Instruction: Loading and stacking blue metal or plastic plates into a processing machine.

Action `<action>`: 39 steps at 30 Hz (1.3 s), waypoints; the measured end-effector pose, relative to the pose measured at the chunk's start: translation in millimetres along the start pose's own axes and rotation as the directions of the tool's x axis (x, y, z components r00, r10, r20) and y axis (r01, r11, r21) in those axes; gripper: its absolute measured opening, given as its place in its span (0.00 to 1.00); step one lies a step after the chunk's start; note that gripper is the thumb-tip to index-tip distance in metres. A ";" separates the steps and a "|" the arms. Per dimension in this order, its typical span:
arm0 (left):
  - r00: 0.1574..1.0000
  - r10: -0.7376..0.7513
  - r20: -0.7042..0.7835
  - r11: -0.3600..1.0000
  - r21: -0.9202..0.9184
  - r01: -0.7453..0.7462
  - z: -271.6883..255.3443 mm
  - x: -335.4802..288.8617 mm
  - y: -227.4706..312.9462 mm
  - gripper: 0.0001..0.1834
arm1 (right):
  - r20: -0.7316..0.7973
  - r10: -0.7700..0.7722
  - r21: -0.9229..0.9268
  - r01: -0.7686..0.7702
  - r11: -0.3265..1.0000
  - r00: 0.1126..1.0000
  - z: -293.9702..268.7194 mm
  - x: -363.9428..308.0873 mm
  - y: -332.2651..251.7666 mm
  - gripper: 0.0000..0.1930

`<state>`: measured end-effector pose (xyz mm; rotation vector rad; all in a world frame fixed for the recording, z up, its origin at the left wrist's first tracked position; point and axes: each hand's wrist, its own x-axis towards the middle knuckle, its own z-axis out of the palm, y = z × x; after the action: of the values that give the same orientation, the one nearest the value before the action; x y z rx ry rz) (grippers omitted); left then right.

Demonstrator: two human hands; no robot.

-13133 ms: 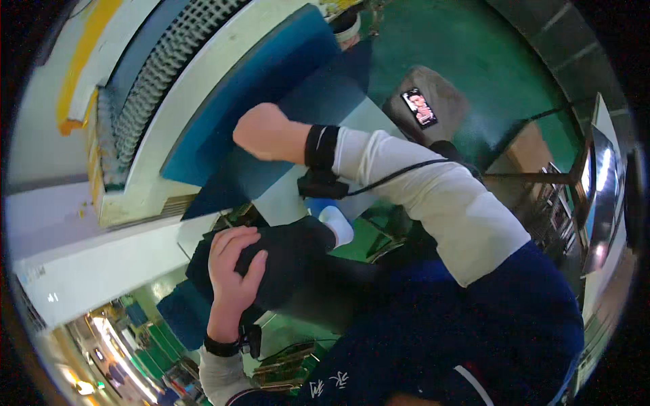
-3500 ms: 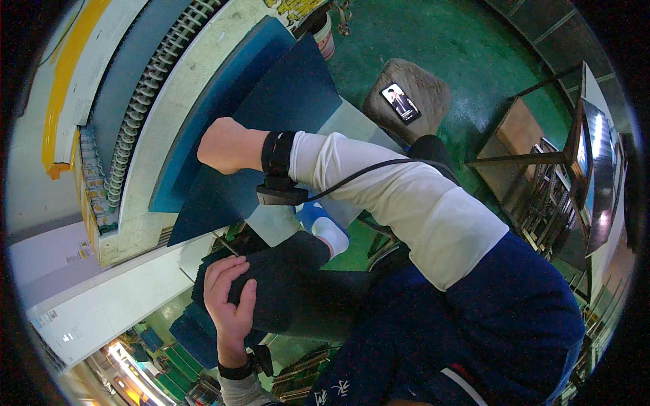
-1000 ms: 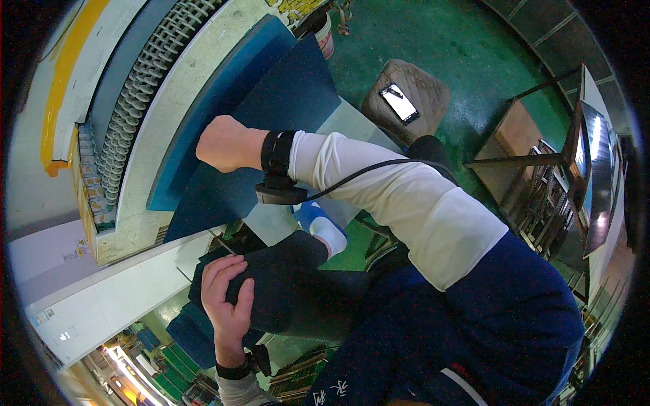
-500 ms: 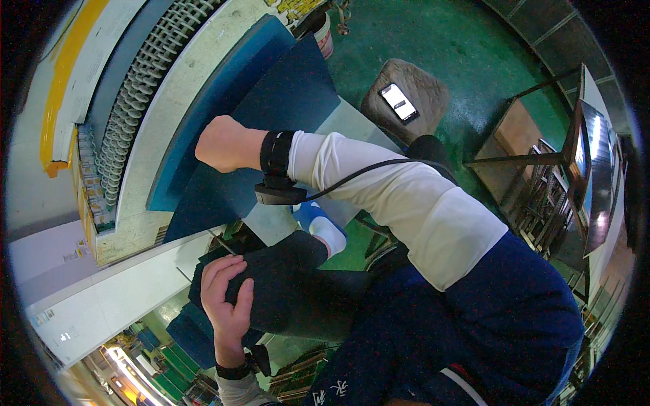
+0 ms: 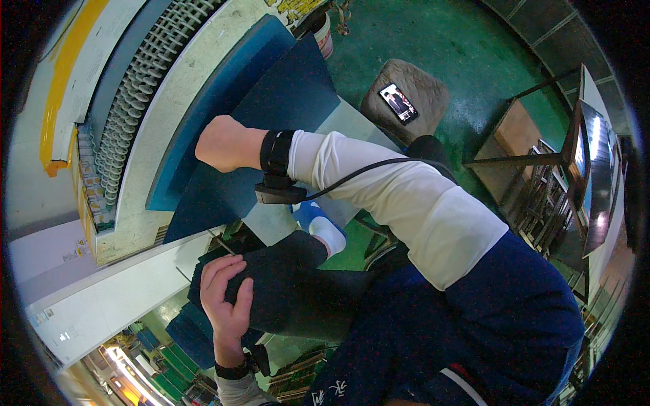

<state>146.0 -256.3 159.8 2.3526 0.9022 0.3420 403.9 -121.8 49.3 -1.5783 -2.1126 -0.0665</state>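
Observation:
My right hand (image 5: 230,143), with a black strap at the wrist, lies over the dark blue sheet (image 5: 271,88). It is closed like a fist; its fingertips and anything in them are hidden beneath it. Under that sheet lies a brighter blue slab (image 5: 196,132), on the pale machine bed. My left hand (image 5: 227,298) rests on my knee in dark trousers (image 5: 291,298), its fingers stretched out and holding nothing. A thin metal rod (image 5: 220,242) shows just beyond its fingertips.
A phone (image 5: 398,103) with a lit screen lies on a worn brown stool (image 5: 423,84) at the far right. White coiled rollers (image 5: 132,101) line the machine at left. A metal-framed rack (image 5: 535,162) stands at right. A cable (image 5: 379,162) runs along my right sleeve.
The phone's screen has gone from mostly white to a darker picture with a figure. Both my hands and the blue sheets stay where they were.

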 end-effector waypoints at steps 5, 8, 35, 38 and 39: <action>1.000 0.001 0.001 1.000 -0.004 -0.001 0.0 -0.1 -0.4 0.14 | 0.020 0.002 -0.001 -0.002 1.000 1.000 -1.9 -0.3 0.1 0.04; 1.000 -0.007 -0.002 1.000 0.007 0.007 0.0 -1.4 -0.3 0.14 | 0.053 0.005 0.001 -0.006 1.000 0.999 -5.2 -1.2 -1.8 0.05; 1.000 0.025 -0.014 1.000 -0.012 -0.025 -6.2 -8.6 -3.0 0.11 | -0.237 0.567 0.949 0.063 0.309 0.789 -132.0 4.1 7.6 0.14; 0.997 0.062 -0.039 0.998 0.015 -0.061 -6.1 -8.2 -3.8 0.11 | 0.015 0.547 0.974 0.112 -0.198 0.837 -136.7 5.7 2.9 0.15; 0.994 0.092 -0.052 0.995 0.035 -0.090 -6.0 -7.3 -3.9 0.11 | 0.063 0.465 0.964 0.066 -0.257 0.883 -130.9 5.1 6.3 0.16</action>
<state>136.0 -256.3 162.0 2.4302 0.8333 0.4322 455.5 -158.0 164.3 -0.6031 -0.7292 1.1651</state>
